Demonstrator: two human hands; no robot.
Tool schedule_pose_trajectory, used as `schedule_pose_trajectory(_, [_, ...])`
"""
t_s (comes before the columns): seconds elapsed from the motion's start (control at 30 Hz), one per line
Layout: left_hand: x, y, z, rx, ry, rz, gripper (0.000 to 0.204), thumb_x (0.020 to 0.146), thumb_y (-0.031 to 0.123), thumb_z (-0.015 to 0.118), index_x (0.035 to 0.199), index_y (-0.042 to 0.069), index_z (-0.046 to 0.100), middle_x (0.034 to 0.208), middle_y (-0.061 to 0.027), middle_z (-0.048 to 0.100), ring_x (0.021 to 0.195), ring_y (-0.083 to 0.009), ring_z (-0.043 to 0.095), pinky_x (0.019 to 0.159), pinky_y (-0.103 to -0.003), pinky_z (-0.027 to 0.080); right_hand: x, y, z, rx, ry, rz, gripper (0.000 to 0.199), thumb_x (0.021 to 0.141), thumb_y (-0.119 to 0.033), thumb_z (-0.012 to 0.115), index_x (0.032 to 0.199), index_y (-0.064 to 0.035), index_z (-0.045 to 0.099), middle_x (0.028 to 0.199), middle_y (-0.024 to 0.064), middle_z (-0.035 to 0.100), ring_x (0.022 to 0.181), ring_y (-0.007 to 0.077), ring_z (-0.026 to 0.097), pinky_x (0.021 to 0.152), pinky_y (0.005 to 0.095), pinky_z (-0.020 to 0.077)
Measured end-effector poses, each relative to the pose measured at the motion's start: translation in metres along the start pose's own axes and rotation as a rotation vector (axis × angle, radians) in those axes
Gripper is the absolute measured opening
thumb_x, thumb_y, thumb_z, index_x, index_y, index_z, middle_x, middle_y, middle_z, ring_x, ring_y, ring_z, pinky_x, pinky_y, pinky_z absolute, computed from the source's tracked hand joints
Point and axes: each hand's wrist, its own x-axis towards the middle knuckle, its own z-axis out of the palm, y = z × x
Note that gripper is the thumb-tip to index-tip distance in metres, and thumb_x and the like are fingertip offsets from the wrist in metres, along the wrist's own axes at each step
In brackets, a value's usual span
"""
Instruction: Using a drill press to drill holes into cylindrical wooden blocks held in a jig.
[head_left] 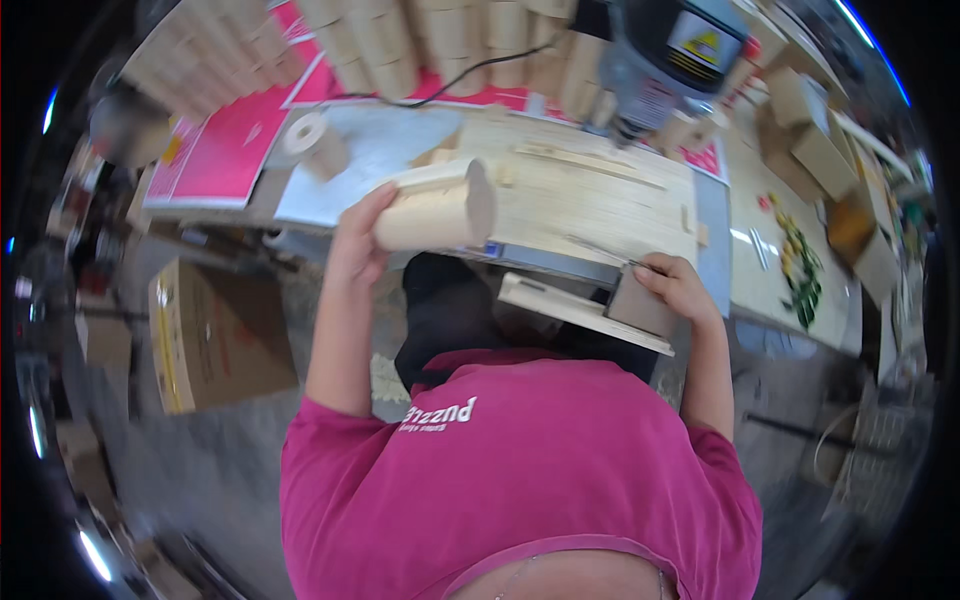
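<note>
My left hand [362, 235] is wrapped round a pale wooden cylinder [435, 212], raised in front of the table edge and tilted on its side. A raised strip or groove runs along its upper side. My right hand [682, 285] is closed at the end of a thin, pointed metal tool [598, 248], whose exact kind is blurred. Directly under those fingers is a grey-brown block [640, 302], which they seem to touch. The block rests at the right part of a narrow pale wooden board [570, 308] lying in front of the table, over my lap.
A wooden work board [610, 215] with thin strips lies on the table. Several wooden cylinders [375, 45] stand at the back; another [315, 143] stands left on a grey sheet. A dark-topped machine [670, 60] is at the back right. A cardboard box [222, 338] stands lower left.
</note>
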Motion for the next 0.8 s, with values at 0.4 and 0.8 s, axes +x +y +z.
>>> schedule_pose_trajectory(0.4, [-0.026,-0.01,-0.002,-0.622,-0.24,-0.252,0.057,0.089,0.049,0.035,0.125,0.007,0.045,0.112,-0.0149,0.057,0.089,-0.03,0.063,0.049,-0.032,0.053,0.028,-0.016,0.013,0.127,0.019,-0.004,0.025,0.083,-0.022,0.061,0.091,0.0023,0.062,0.068,-0.0023,0.055,0.061,0.0062,0.045,0.055,0.0228,0.0353])
schedule_pose_trajectory(0.8, [-0.011,0.03,-0.004,-0.573,-0.007,0.026,0.05,0.086,0.039,0.044,0.12,0.002,0.049,0.112,-0.0134,0.058,0.091,-0.0279,0.062,0.075,-0.041,0.052,0.05,0.012,0.011,0.127,-0.019,0.03,0.023,0.082,-0.022,0.063,0.086,0.0011,0.062,0.065,-0.0035,0.053,0.057,0.0035,0.041,0.05,0.0213,0.0308])
